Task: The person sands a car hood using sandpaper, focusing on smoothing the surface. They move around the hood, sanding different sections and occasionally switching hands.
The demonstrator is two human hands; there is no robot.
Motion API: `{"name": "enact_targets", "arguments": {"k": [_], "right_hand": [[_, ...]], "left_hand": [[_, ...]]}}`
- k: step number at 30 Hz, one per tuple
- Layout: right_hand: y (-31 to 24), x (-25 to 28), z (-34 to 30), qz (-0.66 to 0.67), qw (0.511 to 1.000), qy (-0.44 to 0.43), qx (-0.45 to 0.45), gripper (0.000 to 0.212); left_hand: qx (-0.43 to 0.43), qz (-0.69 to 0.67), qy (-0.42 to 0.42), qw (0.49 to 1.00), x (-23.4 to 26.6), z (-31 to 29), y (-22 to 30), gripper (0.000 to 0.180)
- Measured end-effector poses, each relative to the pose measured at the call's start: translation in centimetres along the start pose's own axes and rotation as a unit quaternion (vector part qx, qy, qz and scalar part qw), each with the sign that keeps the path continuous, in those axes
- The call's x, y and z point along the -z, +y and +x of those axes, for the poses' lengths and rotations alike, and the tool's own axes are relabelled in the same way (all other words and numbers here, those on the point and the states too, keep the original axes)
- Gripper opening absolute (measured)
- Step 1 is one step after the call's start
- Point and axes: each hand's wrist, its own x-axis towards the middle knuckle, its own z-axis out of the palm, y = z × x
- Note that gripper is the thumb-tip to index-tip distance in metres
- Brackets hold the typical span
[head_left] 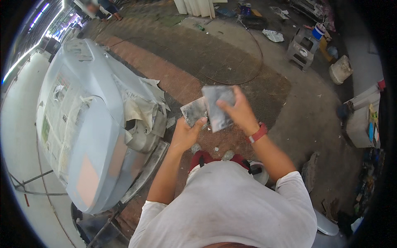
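In front of my torso, my left hand (185, 133) pinches a small stained flat pad (193, 111), pale with dark smears, its thumb along the lower edge. My right hand (240, 112), with a red band at the wrist, is closed on a larger grey rectangular pad (213, 118), dusty and worn pale at its bottom end. The two pads meet or overlap at their inner edges; whether they press together I cannot tell. Left of both hands stands a car body (101, 136) in light grey primer with peach patches, its windows covered with masking paper (62, 124).
Torn masking paper (138, 109) hangs off the car's near end. A thin hose (258, 53) curves over the floor mats (165, 70). At the right are a grey step stool (301, 51), a dirty white bucket (340, 70) and a white cabinet (359, 128). People (108, 7) stand far back left.
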Motion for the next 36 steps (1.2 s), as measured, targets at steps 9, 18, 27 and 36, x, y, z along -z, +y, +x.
{"name": "enact_targets", "arguments": {"k": [9, 18, 27, 36], "right_hand": [[0.3, -3.0, -0.9, 0.099, 0.995, 0.009, 0.025, 0.047], [-2.4, -0.3, 0.9, 0.095, 0.995, 0.006, 0.031, 0.041], [-0.1, -1.8, -4.4, 0.31, 0.922, -0.219, -0.078, 0.065], [3.2, 1.9, -3.3, 0.513, 0.809, -0.089, -0.273, 0.03]], "left_hand": [[0.015, 0.036, -0.057, 0.998, -0.5, 0.7, -0.4, 0.032], [0.101, -0.126, -0.092, 0.983, -0.5, 0.1, -2.1, 0.053], [0.087, -0.225, -0.017, 0.97, 1.1, 1.0, -0.8, 0.079], [-0.086, -0.035, -0.017, 0.996, -0.4, 1.0, -0.6, 0.045]]}}
